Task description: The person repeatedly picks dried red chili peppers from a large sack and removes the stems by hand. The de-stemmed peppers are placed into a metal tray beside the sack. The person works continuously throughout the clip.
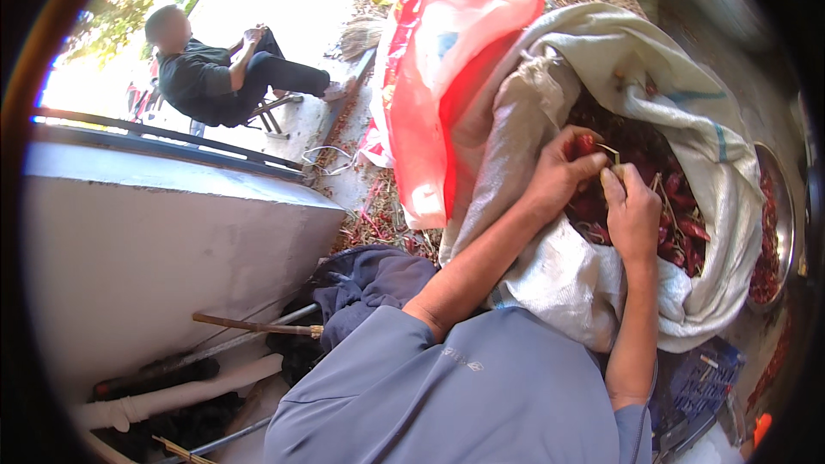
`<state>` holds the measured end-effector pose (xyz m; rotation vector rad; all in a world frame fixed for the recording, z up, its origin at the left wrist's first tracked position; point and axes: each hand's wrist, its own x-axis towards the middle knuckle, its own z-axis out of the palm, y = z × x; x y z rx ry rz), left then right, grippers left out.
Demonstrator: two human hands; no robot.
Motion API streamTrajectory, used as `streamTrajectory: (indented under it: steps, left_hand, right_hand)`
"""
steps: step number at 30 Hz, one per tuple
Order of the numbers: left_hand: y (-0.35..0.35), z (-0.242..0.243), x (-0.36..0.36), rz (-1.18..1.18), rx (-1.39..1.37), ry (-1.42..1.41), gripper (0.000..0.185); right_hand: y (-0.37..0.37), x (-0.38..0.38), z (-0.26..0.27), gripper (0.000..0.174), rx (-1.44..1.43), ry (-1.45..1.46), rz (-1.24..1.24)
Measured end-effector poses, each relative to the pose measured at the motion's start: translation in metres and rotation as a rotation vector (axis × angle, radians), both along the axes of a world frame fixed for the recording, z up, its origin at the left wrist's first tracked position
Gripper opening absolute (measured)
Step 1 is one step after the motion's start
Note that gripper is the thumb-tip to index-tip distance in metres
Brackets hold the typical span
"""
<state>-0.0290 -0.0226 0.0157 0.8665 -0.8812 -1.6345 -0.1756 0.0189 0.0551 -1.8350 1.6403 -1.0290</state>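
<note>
A white woven sack [728, 219] stands before me with its mouth rolled back. Dried red chillies [684, 232] with pale stalks lie inside it. Over the opening, my left hand [567, 164] grips a dried red chilli [585, 144] between thumb and fingers. The thumb and forefinger of my right hand [631, 206] pinch at the chilli's pale stem [609, 149], close to the left thumb. Both hands nearly meet there, and my fingers partly cover the chilli and its stem.
A metal bowl [785, 232] of red chilli pieces sits right of the sack. On the left rises a red and white bag [425, 96]. Below the sack is a blue plastic crate [693, 377]. A seated person [213, 77] is outside, beyond a low wall [174, 225].
</note>
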Motion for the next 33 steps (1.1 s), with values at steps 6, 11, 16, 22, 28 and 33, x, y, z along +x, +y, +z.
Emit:
streamTrajectory:
  steps: [6,11,16,22,28,33]
  left_hand:
    - [-0.004,-0.009,0.004,-0.268,0.075,0.050,0.025]
    - [-0.011,-0.016,-0.002,-0.172,-0.035,-0.020,0.018]
    - [-0.013,-0.024,-0.006,-0.159,-0.026,0.022,0.015]
    - [-0.015,-0.018,-0.001,-0.202,0.038,-0.019,0.018]
    - [-0.017,-0.023,0.012,-0.181,0.187,0.109,0.016]
    - [-0.020,-0.036,0.009,-0.099,0.074,0.192,0.018]
  right_hand:
    - [-0.002,-0.002,-0.004,0.015,-0.281,0.191,0.039]
    - [-0.006,0.006,-0.008,0.020,-0.163,0.058,-0.066]
    - [-0.009,0.013,-0.018,0.022,-0.149,0.045,-0.161]
    - [-0.016,0.022,-0.016,0.026,-0.064,-0.100,-0.258]
    - [-0.027,0.017,-0.026,0.023,0.313,-0.850,-0.083]
    - [-0.020,0.030,-0.038,0.020,0.166,-1.150,-0.100]
